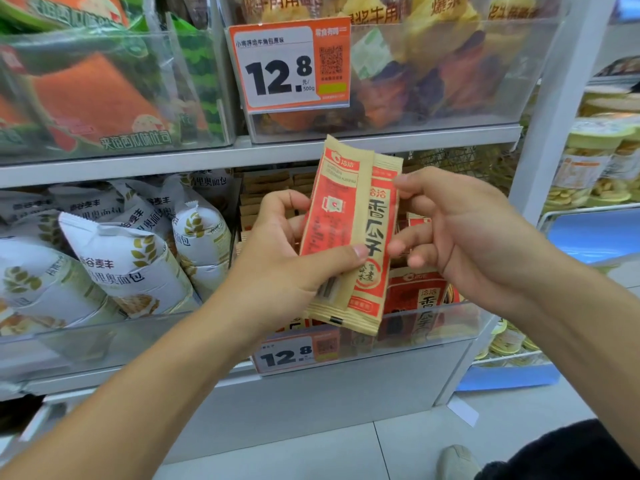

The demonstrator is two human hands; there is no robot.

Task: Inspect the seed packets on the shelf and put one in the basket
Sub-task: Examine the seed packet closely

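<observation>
Seed packets (349, 233): two, overlapped, upright at frame centre – in front of the shelf bin (433, 327).
Left hand (291, 251): thumb and fingers pinch both packets at mid-height.
Right hand (460, 230): fingers loosely curled, tips at the front packet's right edge; firm grip not evident.
Risk: separating them one-handed – the rear packet may slide out and fall.
Basket: not in view; blind placement may miss.

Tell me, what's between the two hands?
Two seed packets, side by side and overlapping. The left hand grips them with its thumb across the front; the right hand touches their right edge. The head view shows this.
</observation>
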